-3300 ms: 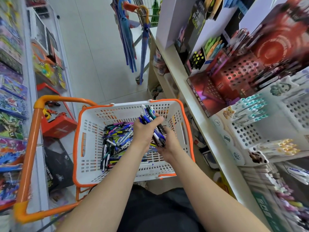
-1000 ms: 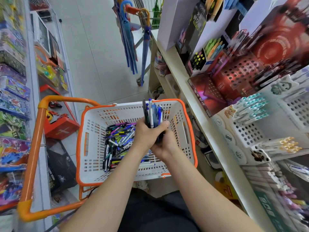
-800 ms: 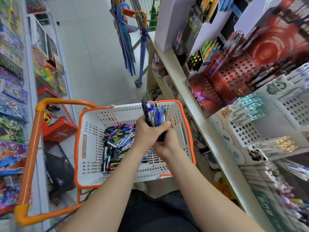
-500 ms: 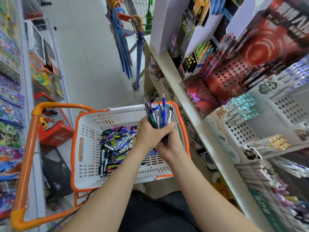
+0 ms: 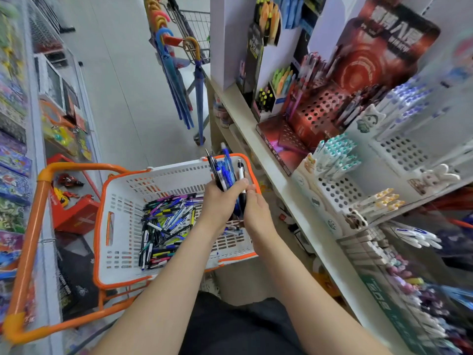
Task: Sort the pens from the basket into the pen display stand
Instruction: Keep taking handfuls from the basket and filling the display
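A white basket with an orange rim stands in front of me, with a heap of loose pens in it. Over the basket's right side my left hand grips an upright bundle of blue, black and white pens. My right hand touches the bundle's lower end from the right; its fingers hold the bottom of the pens. White perforated pen display stands sit on the shelf to the right, partly filled with pens.
A red perforated pen stand and marker boxes sit farther back on the shelf. Blue umbrellas hang ahead. Toy shelves line the left. The basket's orange handle sticks out at the left.
Both hands gathered pens in the basket, stood them upright and lifted the bundle. Since half a second ago the bundle has shifted slightly right, toward the shelf.
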`<action>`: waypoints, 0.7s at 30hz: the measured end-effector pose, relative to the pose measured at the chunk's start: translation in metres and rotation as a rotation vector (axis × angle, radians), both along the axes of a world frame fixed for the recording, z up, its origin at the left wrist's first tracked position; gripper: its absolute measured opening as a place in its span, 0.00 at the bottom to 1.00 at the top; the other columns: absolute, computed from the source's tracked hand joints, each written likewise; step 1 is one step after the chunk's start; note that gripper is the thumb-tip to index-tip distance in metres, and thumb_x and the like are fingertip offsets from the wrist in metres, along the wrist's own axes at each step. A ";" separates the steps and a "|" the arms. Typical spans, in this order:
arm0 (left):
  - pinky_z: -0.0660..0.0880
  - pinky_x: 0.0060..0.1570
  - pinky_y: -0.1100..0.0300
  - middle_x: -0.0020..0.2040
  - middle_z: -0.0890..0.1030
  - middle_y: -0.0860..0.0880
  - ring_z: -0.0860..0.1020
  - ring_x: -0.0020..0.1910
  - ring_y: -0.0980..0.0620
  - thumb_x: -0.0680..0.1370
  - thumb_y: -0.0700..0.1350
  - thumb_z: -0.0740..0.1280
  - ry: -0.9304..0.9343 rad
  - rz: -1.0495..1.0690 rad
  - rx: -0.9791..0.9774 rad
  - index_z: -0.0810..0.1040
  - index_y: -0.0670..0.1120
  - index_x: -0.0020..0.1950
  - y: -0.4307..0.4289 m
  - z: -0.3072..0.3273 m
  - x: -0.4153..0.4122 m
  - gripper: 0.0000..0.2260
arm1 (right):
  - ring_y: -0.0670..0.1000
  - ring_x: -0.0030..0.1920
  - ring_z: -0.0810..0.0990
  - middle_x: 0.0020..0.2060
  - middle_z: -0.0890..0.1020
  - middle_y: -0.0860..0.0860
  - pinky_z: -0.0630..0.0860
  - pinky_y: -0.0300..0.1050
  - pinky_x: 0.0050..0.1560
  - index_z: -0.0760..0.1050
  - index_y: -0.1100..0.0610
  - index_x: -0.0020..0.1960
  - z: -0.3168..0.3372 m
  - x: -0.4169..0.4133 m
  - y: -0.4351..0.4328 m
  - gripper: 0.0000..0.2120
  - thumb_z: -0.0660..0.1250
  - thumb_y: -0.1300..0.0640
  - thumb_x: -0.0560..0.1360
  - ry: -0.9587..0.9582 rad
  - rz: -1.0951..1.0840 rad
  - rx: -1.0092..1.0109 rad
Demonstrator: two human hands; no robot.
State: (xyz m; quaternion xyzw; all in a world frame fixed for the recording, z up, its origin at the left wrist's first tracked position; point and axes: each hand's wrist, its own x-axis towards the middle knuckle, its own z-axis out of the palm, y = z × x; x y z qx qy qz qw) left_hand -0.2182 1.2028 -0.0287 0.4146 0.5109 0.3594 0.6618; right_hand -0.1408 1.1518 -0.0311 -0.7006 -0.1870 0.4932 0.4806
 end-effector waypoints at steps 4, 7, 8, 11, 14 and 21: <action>0.84 0.55 0.47 0.52 0.88 0.43 0.87 0.50 0.46 0.81 0.40 0.72 -0.077 0.012 -0.034 0.84 0.41 0.60 -0.015 0.010 0.016 0.08 | 0.55 0.57 0.83 0.52 0.84 0.49 0.78 0.57 0.60 0.80 0.49 0.55 0.006 0.025 -0.034 0.18 0.55 0.40 0.82 -0.310 0.028 -0.086; 0.84 0.48 0.48 0.54 0.87 0.39 0.86 0.49 0.43 0.82 0.38 0.71 -0.184 -0.059 -0.091 0.82 0.38 0.63 -0.031 0.020 0.032 0.10 | 0.46 0.52 0.83 0.47 0.85 0.44 0.79 0.51 0.54 0.82 0.49 0.53 0.024 0.050 -0.061 0.13 0.58 0.52 0.85 -0.432 -0.037 0.027; 0.84 0.46 0.49 0.53 0.87 0.39 0.86 0.49 0.43 0.83 0.38 0.70 -0.187 -0.103 -0.097 0.82 0.38 0.63 -0.038 0.023 0.038 0.10 | 0.43 0.51 0.84 0.47 0.86 0.43 0.80 0.51 0.55 0.83 0.48 0.53 0.031 0.058 -0.069 0.13 0.59 0.53 0.85 -0.410 -0.049 0.090; 0.84 0.47 0.48 0.50 0.86 0.39 0.86 0.50 0.41 0.82 0.38 0.71 -0.204 -0.247 -0.140 0.83 0.39 0.60 -0.068 0.027 0.060 0.08 | 0.47 0.53 0.86 0.49 0.88 0.45 0.81 0.54 0.58 0.84 0.46 0.55 0.042 0.083 -0.094 0.14 0.61 0.44 0.82 -0.337 -0.020 0.183; 0.83 0.49 0.47 0.50 0.85 0.37 0.85 0.49 0.41 0.78 0.37 0.72 -0.237 -0.370 -0.174 0.86 0.41 0.56 -0.099 0.029 0.086 0.08 | 0.52 0.53 0.87 0.50 0.89 0.52 0.83 0.55 0.57 0.85 0.51 0.58 0.048 0.110 -0.123 0.14 0.66 0.44 0.83 -0.242 -0.052 0.237; 0.83 0.41 0.50 0.53 0.83 0.37 0.84 0.48 0.41 0.81 0.39 0.70 -0.235 -0.604 -0.195 0.84 0.42 0.64 -0.156 0.031 0.140 0.12 | 0.54 0.46 0.88 0.44 0.90 0.52 0.86 0.57 0.53 0.88 0.55 0.50 0.059 0.170 -0.200 0.14 0.64 0.58 0.85 -0.215 -0.255 0.200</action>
